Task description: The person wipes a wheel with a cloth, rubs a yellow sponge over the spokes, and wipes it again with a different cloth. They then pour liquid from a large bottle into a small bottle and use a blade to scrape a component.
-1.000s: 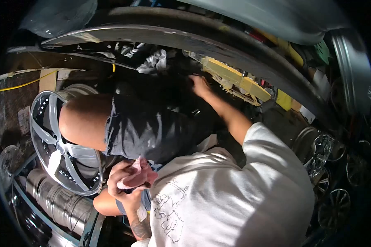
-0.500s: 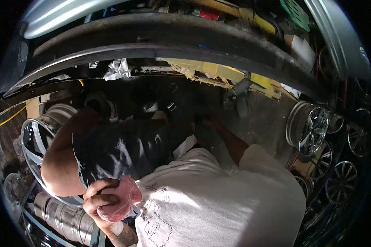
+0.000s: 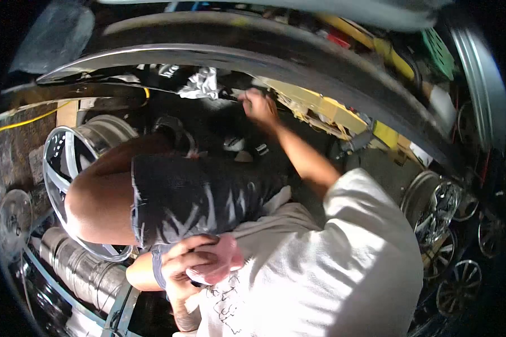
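Observation:
My left hand [image 3: 188, 261] is wrapped round a pink sponge-like pad [image 3: 218, 261] and holds it against the front of the white shirt, beside the dark shorts. My right hand [image 3: 258, 106] is stretched forward, under the lower edge of a long dark curved panel [image 3: 253, 39]. Its fingers are curled in, and what they hold, if anything, is too small to make out. Just left of this hand lies crumpled silver foil [image 3: 201, 84]. Yellow masking paper with torn tape [image 3: 320, 109] hangs along the panel's underside to its right.
A large spoked wheel rim [image 3: 67, 163] stands beside my bent knee, with more silver rims [image 3: 84, 269] below it. Several other rims [image 3: 458, 286] stand on the right. Small objects [image 3: 236, 144] lie on the dark floor. A yellow cable [image 3: 31, 122] runs at left.
My right hand has risen from the dark floor area to the panel's lower edge. My left hand still holds the pink pad. The whole view has shifted and turned somewhat.

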A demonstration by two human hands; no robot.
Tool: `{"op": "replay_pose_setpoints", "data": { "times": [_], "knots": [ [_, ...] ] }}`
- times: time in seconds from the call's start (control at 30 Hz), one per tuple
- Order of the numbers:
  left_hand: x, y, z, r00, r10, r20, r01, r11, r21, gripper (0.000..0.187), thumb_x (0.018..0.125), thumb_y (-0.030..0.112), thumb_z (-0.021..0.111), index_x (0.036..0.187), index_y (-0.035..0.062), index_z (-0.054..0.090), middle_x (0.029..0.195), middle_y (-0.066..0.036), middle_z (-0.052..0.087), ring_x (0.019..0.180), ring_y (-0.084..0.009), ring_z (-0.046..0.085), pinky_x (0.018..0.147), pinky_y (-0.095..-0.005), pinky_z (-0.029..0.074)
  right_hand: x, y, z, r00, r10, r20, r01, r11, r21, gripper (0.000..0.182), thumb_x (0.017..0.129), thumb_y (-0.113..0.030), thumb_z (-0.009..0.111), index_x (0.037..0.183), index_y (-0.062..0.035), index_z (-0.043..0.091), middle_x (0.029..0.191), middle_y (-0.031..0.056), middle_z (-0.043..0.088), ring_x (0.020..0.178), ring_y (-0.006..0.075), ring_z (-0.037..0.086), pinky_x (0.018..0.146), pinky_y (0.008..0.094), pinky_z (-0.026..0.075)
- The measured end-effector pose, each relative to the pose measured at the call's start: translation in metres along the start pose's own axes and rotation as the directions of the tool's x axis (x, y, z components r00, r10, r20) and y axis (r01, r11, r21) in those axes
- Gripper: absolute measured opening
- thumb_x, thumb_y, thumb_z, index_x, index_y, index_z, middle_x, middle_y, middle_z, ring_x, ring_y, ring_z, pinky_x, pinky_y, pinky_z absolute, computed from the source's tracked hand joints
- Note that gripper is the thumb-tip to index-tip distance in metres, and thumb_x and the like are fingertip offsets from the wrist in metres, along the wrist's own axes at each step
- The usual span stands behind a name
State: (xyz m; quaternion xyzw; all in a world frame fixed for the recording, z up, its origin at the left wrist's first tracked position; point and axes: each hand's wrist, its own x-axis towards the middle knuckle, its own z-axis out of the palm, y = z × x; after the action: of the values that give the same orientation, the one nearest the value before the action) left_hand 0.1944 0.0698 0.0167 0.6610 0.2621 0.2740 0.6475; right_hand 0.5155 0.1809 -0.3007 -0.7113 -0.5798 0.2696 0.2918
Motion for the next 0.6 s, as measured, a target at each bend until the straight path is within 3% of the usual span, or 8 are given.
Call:
{"op": "replay_pose_setpoints", "data": {
  "times": [0.03,0.1,0.23,0.27,0.3,0.4,0.6],
  "knots": [
    [-0.004,-0.006,-0.001,1.0,0.024,-0.001,-0.024,0.999,-0.048,0.045,0.074,0.004,0.09,0.111,-0.0098,0.068,0.125,-0.034,0.063,0.115,-0.0464,0.069,0.096,-0.0508,0.061,0.04,0.006,0.027,0.987,0.159,-0.013,-0.16,0.985,-0.069,0.019,0.093,-0.024,0.066,0.108,-0.0174,0.076,0.112,0.0145,0.075,0.105,0.0384,0.071,0.088,0.0473,0.057],
    [-0.002,-0.011,0.005,0.98,0.178,-0.093,-0.182,0.983,-0.037,0.046,0.072,0.004,0.092,0.109,-0.0083,0.069,0.117,-0.032,0.065,0.115,-0.0455,0.068,0.093,-0.0497,0.062,0.097,0.014,0.069,0.939,0.344,0.017,-0.335,0.924,-0.183,0.022,0.092,-0.023,0.067,0.112,-0.0169,0.074,0.115,0.0152,0.074,0.108,0.0386,0.07,0.091,0.0475,0.057],
    [-0.028,-0.006,0.022,0.901,0.066,-0.428,-0.068,0.998,0.011,0.041,0.068,0.007,0.095,0.101,-0.0007,0.072,0.112,-0.026,0.07,0.105,-0.0406,0.073,0.088,-0.0452,0.063,0.156,0.04,0.124,0.862,0.505,0.049,-0.449,0.804,-0.391,0.032,0.089,-0.021,0.067,0.12,-0.0159,0.07,0.122,0.0168,0.072,0.114,0.039,0.068,0.095,0.048,0.055],
    [-0.033,-0.004,0.028,0.837,0.017,-0.546,-0.017,1.0,0.004,0.041,0.067,0.008,0.095,0.1,0.0005,0.072,0.112,-0.026,0.071,0.103,-0.0396,0.074,0.087,-0.0443,0.062,0.162,0.046,0.132,0.853,0.52,0.047,-0.455,0.784,-0.422,0.034,0.089,-0.02,0.067,0.123,-0.0156,0.069,0.123,0.0172,0.071,0.116,0.0391,0.067,0.096,0.0481,0.054],
    [-0.035,0.001,0.022,0.84,-0.014,-0.543,0.009,1.0,-0.012,0.038,0.066,0.007,0.094,0.095,0.0008,0.072,0.11,-0.027,0.072,0.102,-0.0383,0.074,0.087,-0.0431,0.061,0.167,0.051,0.14,0.849,0.527,0.044,-0.455,0.77,-0.448,0.037,0.088,-0.02,0.068,0.125,-0.0153,0.068,0.125,0.0176,0.071,0.117,0.0392,0.067,0.098,0.0482,0.054],
    [-0.045,0.005,0.038,0.661,-0.149,-0.736,0.112,0.989,-0.099,0.032,0.066,0.005,0.09,0.092,0.0014,0.073,0.11,-0.027,0.072,0.101,-0.037,0.075,0.088,-0.0426,0.06,0.174,0.064,0.152,0.862,0.505,0.038,-0.429,0.769,-0.473,0.045,0.086,-0.018,0.068,0.131,-0.0146,0.065,0.129,0.0188,0.069,0.121,0.0395,0.065,0.101,0.0486,0.053],
    [-0.039,0.001,0.032,0.691,-0.177,-0.701,0.134,0.984,-0.117,0.029,0.067,0.003,0.085,0.093,-0.0013,0.073,0.111,-0.025,0.073,0.099,-0.0325,0.075,0.089,-0.0392,0.059,0.152,0.073,0.126,0.948,0.317,-0.038,-0.304,0.858,-0.414,0.062,0.083,-0.014,0.069,0.144,-0.013,0.059,0.139,0.0211,0.065,0.13,0.0401,0.062,0.108,0.0493,0.05]
  ]
}}
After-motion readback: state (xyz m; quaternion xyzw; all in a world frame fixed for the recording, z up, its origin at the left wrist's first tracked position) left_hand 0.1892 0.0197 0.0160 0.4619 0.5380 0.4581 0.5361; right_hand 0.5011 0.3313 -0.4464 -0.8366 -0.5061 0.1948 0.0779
